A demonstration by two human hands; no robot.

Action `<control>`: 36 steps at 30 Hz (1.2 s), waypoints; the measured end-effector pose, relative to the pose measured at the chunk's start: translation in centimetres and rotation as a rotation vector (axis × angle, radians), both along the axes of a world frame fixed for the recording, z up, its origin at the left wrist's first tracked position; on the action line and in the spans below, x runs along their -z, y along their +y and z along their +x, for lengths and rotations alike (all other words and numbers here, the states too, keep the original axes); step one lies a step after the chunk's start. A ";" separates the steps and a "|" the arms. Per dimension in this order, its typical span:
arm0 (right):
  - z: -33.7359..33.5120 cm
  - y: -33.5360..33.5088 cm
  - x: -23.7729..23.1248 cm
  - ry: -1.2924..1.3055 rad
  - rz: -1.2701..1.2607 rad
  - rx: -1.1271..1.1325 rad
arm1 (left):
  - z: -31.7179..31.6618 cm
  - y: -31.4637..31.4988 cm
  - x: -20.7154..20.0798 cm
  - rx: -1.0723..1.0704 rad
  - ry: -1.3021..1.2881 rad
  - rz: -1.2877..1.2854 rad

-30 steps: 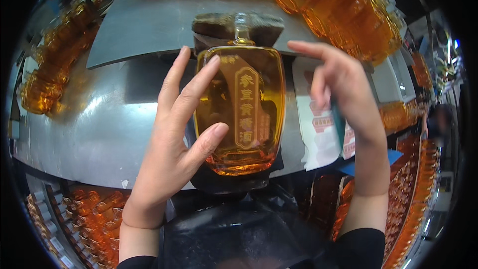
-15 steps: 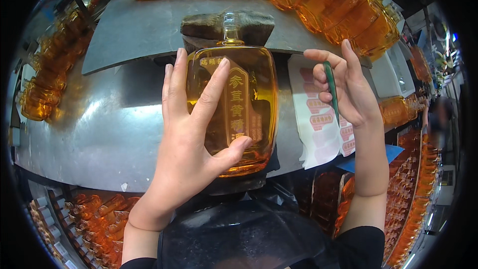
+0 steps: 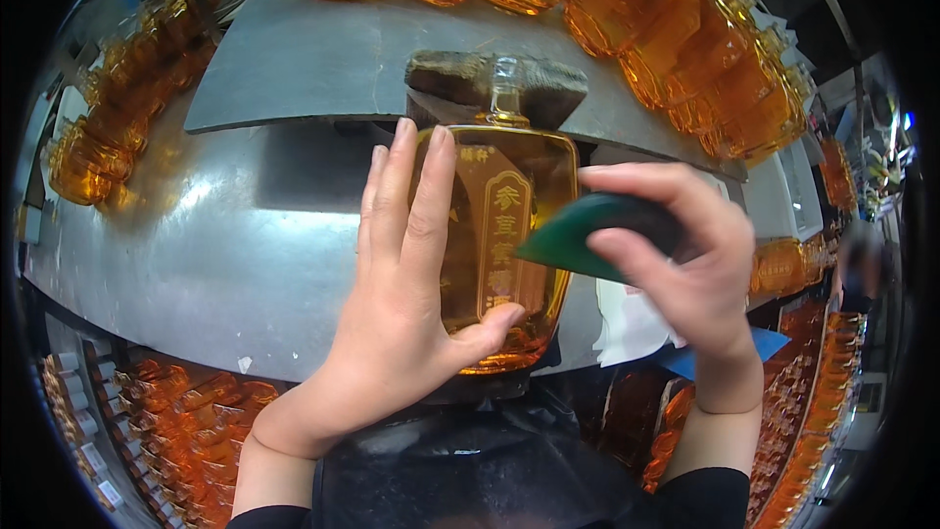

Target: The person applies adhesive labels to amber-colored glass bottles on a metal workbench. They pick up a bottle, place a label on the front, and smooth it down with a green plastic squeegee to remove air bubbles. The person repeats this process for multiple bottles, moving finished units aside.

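A large flat glass bottle [image 3: 556, 162] of amber liquid lies in the middle, its clear neck resting on a dark, worn block [image 3: 446, 86]. Its front bears a long label [image 3: 504, 225] with gold print. Across the bottle's left side my left hand [image 3: 397, 299] lies flat, fingers stretched out and thumb apart near the label's lower end. A green, flat, rounded scraper [image 3: 568, 235], somewhat blurred, is gripped between the fingers and thumb of my right hand [image 3: 710, 264]. The scraper's pointed tip is over the label's right edge; whether it touches the glass I cannot tell.
Several amber bottles [image 3: 636, 29] line the back, and more [image 3: 88, 162] stand at the left. A raised grey board [image 3: 304, 54] crosses the metal table [image 3: 215, 274]. Partly behind my right hand lies a white sticker sheet [image 3: 627, 323], beside a blue piece [image 3: 729, 351].
My right hand has swung left with the scraper, turning its broad side into view over the bottle. The left hand stays on the bottle. The whole view has shifted slightly.
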State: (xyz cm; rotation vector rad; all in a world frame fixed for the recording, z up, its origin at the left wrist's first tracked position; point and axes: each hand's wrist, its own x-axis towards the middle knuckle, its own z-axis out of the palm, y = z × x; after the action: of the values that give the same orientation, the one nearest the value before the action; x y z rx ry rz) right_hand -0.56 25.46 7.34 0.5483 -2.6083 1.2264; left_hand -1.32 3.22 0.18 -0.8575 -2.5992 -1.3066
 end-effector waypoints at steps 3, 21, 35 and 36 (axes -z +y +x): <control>-5.2 -2.7 0.3 0.433 0.251 -0.091 | 0.1 -0.2 0.0 0.006 -0.028 0.030; 3.2 -0.3 0.9 0.462 0.429 -0.256 | 1.5 -2.2 2.6 0.030 0.029 0.363; 1.7 -3.7 3.8 0.635 0.315 -0.476 | 1.5 -3.4 1.3 -0.171 -0.319 0.337; 3.6 -4.3 4.4 0.584 0.254 -0.555 | 1.2 -3.6 1.4 -0.172 -0.327 0.346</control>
State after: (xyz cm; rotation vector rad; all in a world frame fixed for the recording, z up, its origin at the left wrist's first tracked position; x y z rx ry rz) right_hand 3.04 21.12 2.94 1.4962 -2.1635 0.6824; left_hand -0.13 -0.35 -1.22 -0.3817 -2.4758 -1.8992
